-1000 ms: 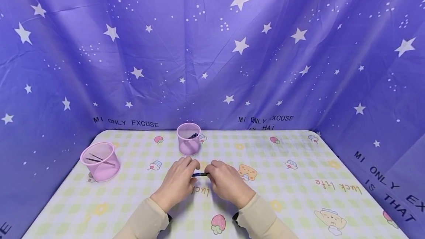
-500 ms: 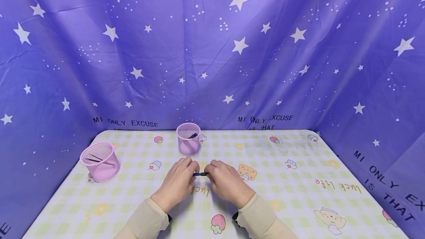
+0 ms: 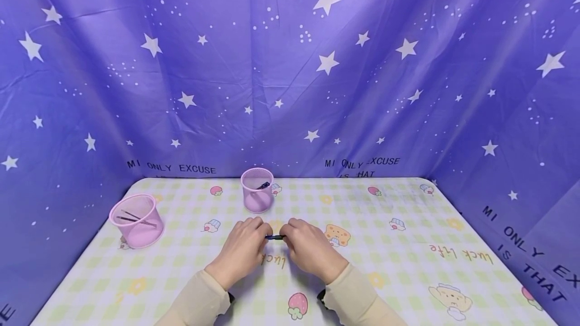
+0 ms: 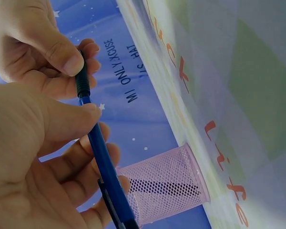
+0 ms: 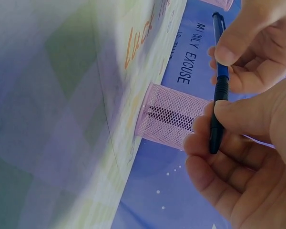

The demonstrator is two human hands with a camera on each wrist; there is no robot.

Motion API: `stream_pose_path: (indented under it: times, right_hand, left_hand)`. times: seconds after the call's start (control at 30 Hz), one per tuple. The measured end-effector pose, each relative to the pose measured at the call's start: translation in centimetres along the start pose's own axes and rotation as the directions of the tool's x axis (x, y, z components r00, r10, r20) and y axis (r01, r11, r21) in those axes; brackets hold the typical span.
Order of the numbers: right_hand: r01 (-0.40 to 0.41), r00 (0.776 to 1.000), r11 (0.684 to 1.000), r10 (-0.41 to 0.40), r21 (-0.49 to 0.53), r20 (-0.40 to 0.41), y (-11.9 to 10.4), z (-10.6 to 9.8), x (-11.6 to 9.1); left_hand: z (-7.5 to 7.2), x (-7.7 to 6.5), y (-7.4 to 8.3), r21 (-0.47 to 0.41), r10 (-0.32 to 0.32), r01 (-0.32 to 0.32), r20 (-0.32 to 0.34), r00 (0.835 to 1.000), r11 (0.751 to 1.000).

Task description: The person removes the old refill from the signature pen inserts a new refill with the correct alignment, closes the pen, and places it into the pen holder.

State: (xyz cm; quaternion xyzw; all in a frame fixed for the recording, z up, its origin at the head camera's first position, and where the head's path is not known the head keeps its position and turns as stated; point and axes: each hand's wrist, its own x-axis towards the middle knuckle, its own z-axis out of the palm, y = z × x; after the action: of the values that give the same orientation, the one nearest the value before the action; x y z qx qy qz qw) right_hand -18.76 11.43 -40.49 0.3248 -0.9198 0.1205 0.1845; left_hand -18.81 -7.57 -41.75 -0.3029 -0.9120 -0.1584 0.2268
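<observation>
A ballpoint pen (image 3: pixel 274 237) with a blue barrel, a clip and a black ribbed grip is held level between both hands above the table. My left hand (image 3: pixel 241 245) pinches the blue barrel (image 4: pixel 101 152) between thumb and fingers. On the other end, my right hand (image 3: pixel 312 250) pinches the black front part (image 5: pixel 218 121), its thumb lying over it. The tapered black tip shows past the right thumb in the right wrist view. Just beyond the hands stands a pink mesh pen cup (image 3: pixel 258 200) with a dark item inside.
Another pink mesh cup (image 3: pixel 141 233) at the left holds thin dark sticks. The table has a green-and-white checked cloth (image 3: pixel 408 275) with printed cartoons. A purple star-patterned curtain (image 3: pixel 290 74) hangs behind and along both sides.
My left fingers have shifted slightly on the pen, and less blue barrel shows between the hands. My right hand and both cups keep their places.
</observation>
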Motion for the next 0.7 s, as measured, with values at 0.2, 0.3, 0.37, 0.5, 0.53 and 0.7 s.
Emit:
stream_pose_path:
  times: [0.2,0.3,0.37,0.5,0.53,0.7]
  right_hand:
    - [-0.004,1.000,1.000,0.004,-0.001,-0.002,0.04,-0.03,-0.02]
    - [-0.006,1.000,1.000,0.006,-0.002,0.001,0.04,-0.08,-0.02]
    - [-0.008,1.000,1.000,0.008,-0.002,0.005,0.03,-0.11,-0.02]
    - [-0.013,1.000,1.000,0.013,0.000,0.010,0.01,-0.17,-0.02]
    - [-0.014,1.000,1.000,0.014,0.000,0.010,0.00,-0.17,-0.02]
    - [-0.017,1.000,1.000,0.017,-0.003,0.008,0.00,-0.19,-0.03]
  left_hand:
    - [-0.04,0.02,0.09,0.017,0.013,-0.013,0.015,1.000,1.000]
    - [-0.11,0.00,0.12,0.021,0.013,-0.014,0.024,1.000,1.000]
    - [-0.11,0.01,0.11,0.022,0.013,-0.014,0.031,0.999,1.000]
    - [-0.09,0.05,0.06,0.022,0.013,-0.014,0.041,0.999,1.000]
    - [-0.09,0.07,0.05,0.021,0.014,-0.015,0.042,0.999,1.000]
    - [-0.13,0.05,0.02,0.020,0.013,-0.014,0.040,0.999,1.000]
